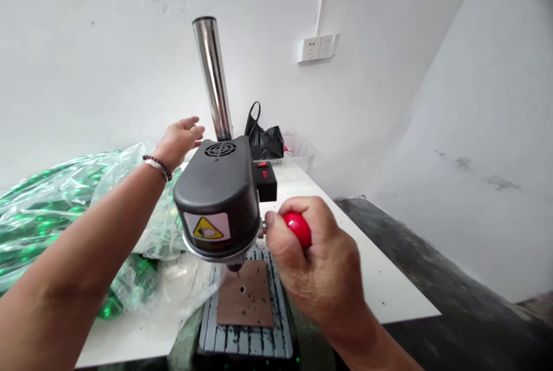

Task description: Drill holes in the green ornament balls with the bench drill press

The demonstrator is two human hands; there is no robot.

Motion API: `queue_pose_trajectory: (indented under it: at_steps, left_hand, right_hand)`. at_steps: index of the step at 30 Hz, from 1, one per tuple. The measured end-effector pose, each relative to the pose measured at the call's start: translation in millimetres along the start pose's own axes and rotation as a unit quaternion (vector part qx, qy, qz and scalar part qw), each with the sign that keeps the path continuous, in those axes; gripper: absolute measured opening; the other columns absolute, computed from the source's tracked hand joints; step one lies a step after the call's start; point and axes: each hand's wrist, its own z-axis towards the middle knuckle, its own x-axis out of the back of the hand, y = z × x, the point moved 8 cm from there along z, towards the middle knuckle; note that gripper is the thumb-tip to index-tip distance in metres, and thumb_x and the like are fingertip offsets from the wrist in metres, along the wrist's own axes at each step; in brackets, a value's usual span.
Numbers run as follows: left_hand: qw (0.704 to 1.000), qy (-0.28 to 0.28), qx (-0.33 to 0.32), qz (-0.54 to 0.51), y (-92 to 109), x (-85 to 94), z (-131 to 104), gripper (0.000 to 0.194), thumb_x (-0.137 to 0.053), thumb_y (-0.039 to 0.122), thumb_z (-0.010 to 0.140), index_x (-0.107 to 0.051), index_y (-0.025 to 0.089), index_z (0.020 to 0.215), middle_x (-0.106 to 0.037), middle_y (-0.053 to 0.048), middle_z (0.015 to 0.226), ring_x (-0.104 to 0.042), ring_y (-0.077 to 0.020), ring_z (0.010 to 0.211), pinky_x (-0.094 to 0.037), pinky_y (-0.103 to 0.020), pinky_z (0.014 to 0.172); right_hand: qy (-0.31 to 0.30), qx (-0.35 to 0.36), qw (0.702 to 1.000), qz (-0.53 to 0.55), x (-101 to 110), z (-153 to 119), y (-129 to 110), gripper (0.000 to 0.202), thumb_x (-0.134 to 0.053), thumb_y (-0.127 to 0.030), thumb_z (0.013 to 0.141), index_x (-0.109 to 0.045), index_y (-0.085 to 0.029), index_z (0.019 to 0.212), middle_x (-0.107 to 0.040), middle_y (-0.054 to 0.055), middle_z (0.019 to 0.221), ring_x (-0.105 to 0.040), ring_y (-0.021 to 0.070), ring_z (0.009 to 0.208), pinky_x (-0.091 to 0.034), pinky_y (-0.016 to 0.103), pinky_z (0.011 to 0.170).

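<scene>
A small bench drill press (216, 186) with a black head stands in the middle, on a chrome column (211, 71). My right hand (319, 256) is closed round the red ball knob (298, 229) of its lever. Beyond the head on the left, my left hand (179, 137) reaches out beside the column, fingers stretched and holding nothing visible. Under the chuck (234, 266) a flat brown board (254, 302) lies on the grooved grey base plate (272, 345). One small round hole and scattered dark crumbs show on the board.
Clear plastic bags of shiny green items (52, 215) cover the table's left side. Behind the press are a black plastic bag (265, 140) and a clear plastic bin (302, 152). A red-switched box (264, 181) juts from the head. The white table (389, 296) ends at a dark floor.
</scene>
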Motion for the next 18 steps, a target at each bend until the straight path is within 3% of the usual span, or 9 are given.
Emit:
queue_pose_trajectory:
  at_steps: [4,5,7,9,10,12,14,16,18]
  left_hand:
    - [0.997,-0.014,-0.073,-0.012,-2,53.1,-96,0.036,-0.067,0.039,0.090,-0.076,0.018,0.119,-0.075,-0.006,0.096,-0.074,-0.0209,0.094,-0.063,-0.039,0.088]
    - [0.995,-0.064,-0.078,-0.001,-7,59.3,-121,0.031,-0.071,0.044,0.086,-0.080,0.020,0.105,-0.073,-0.004,0.083,-0.073,-0.0209,0.085,-0.063,-0.036,0.079]
    - [0.966,-0.253,-0.026,0.053,-37,52.1,-170,0.025,-0.084,0.045,0.073,-0.081,0.023,0.083,-0.072,-0.002,0.068,-0.071,-0.0208,0.069,-0.060,-0.031,0.063]
    - [0.894,-0.429,0.053,0.121,-84,40.0,-215,0.016,-0.083,0.039,0.072,-0.083,0.025,0.081,-0.077,-0.002,0.071,-0.072,-0.0202,0.066,-0.059,-0.028,0.061]
    - [0.868,-0.465,0.068,0.160,-107,37.4,-227,0.013,-0.078,0.035,0.075,-0.083,0.026,0.082,-0.080,-0.002,0.076,-0.073,-0.0199,0.068,-0.060,-0.027,0.065]
    - [0.863,-0.436,0.044,0.250,-143,36.2,-221,0.016,-0.070,0.029,0.078,-0.082,0.026,0.088,-0.083,-0.004,0.087,-0.077,-0.0228,0.081,-0.062,-0.031,0.082]
    - [0.884,-0.325,0.014,0.337,-163,43.6,-190,0.025,-0.065,0.022,0.080,-0.078,0.022,0.101,-0.082,-0.010,0.106,-0.075,-0.0280,0.106,-0.059,-0.039,0.103]
    - [0.892,-0.197,-0.008,0.408,-165,58.7,-151,0.036,-0.059,0.014,0.083,-0.070,0.016,0.117,-0.075,-0.018,0.126,-0.067,-0.0311,0.127,-0.050,-0.046,0.117]
    - [0.894,-0.141,-0.042,0.423,-155,67.5,-122,0.036,-0.055,0.012,0.088,-0.064,0.013,0.122,-0.070,-0.016,0.134,-0.059,-0.0299,0.139,-0.043,-0.044,0.124]
  right_hand:
    - [0.009,-0.028,0.999,-0.018,1,1,3,0.018,-0.059,-0.039,0.093,-0.056,-0.027,0.081,-0.063,-0.006,0.059,-0.056,0.0109,0.048,-0.042,0.024,0.047]
    - [0.013,-0.037,0.999,-0.021,1,1,4,0.019,-0.059,-0.042,0.091,-0.057,-0.027,0.079,-0.063,-0.006,0.059,-0.056,0.0111,0.048,-0.043,0.025,0.047]
    - [0.021,-0.059,0.998,-0.027,2,1,7,0.023,-0.059,-0.047,0.089,-0.057,-0.027,0.077,-0.061,-0.005,0.057,-0.055,0.0114,0.047,-0.042,0.026,0.047]
    - [0.033,-0.084,0.995,-0.035,3,1,9,0.024,-0.058,-0.050,0.085,-0.056,-0.028,0.075,-0.060,-0.005,0.056,-0.053,0.0120,0.046,-0.041,0.027,0.047]
    - [0.036,-0.097,0.994,-0.040,3,1,10,0.025,-0.057,-0.051,0.083,-0.056,-0.028,0.074,-0.059,-0.005,0.056,-0.052,0.0123,0.046,-0.041,0.027,0.047]
    - [0.040,-0.114,0.991,-0.048,4,2,11,0.026,-0.058,-0.053,0.078,-0.055,-0.028,0.072,-0.060,-0.004,0.056,-0.051,0.0131,0.046,-0.040,0.028,0.047]
    - [0.043,-0.119,0.990,-0.055,5,4,10,0.028,-0.057,-0.055,0.074,-0.055,-0.028,0.070,-0.060,-0.003,0.055,-0.050,0.0135,0.045,-0.039,0.028,0.045]
    - [0.047,-0.118,0.990,-0.066,5,5,9,0.029,-0.056,-0.056,0.073,-0.055,-0.027,0.070,-0.061,-0.002,0.057,-0.051,0.0136,0.046,-0.038,0.028,0.046]
    - [0.052,-0.118,0.989,-0.077,6,5,10,0.029,-0.055,-0.055,0.073,-0.055,-0.027,0.069,-0.063,-0.002,0.059,-0.052,0.0134,0.047,-0.038,0.027,0.047]
